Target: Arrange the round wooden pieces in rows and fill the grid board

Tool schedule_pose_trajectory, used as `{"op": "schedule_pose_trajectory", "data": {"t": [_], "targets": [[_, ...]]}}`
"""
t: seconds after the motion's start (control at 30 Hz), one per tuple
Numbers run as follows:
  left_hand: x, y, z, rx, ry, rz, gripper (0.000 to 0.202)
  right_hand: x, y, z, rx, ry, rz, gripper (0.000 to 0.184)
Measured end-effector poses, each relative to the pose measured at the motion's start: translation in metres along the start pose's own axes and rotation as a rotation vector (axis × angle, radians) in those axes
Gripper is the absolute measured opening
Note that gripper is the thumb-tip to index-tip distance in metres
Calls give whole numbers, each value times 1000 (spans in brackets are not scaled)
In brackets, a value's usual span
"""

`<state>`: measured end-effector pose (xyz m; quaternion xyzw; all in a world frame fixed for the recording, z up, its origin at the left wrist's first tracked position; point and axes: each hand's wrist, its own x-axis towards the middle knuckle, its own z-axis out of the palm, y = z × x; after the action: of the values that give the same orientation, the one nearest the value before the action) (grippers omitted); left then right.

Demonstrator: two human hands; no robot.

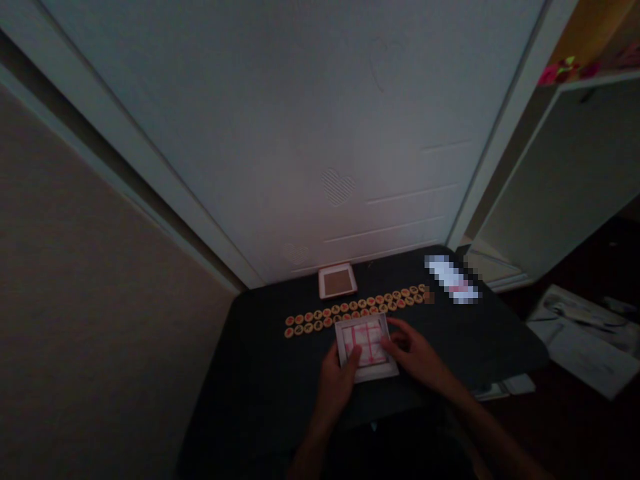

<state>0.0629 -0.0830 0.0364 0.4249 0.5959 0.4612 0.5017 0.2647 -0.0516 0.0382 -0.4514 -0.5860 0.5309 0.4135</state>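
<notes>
My left hand (343,370) grips the left side of a shallow white box (377,375), its thumb reaching over the rim onto what lies inside. In the box is a folded white sheet (364,341) with pink grid lines. At the right edge, my right hand (407,350) is closed on the box, its thumb near the sheet and its fingers partly hidden. Just beyond the box, round wooden Chinese chess pieces (345,308) with red or black characters lie in two long rows. The box hides part of the nearer row.
A second shallow box (353,291) with a brown inside stands at the back of the dark table (260,373), near a white panel (280,167) with embossed hearts. A blurred-out bright object (450,277) lies at the back right. Papers (595,347) lie lower down at the right.
</notes>
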Motion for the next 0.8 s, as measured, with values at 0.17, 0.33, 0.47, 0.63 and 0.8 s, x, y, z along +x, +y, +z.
{"op": "schedule_pose_trajectory", "data": {"t": [0.17, 0.33, 0.47, 0.63, 0.8], "targets": [[-7, 5, -3, 38, -1, 63, 42, -10, -4, -3, -208, 44, -100, 28], [-15, 20, -20, 286, -4, 510, 16, -19, -8, -13, -447, 122, -415, 21], [-18, 23, -28, 342, -44, 777, 27, -24, 0, -16, -469, 114, -598, 26], [-19, 21, -30, 354, -55, 790, 18, -26, 6, -17, -456, 151, -613, 25], [-17, 27, -29, 314, -70, 353, 17, -23, -5, -15, -415, 173, -404, 23]]}}
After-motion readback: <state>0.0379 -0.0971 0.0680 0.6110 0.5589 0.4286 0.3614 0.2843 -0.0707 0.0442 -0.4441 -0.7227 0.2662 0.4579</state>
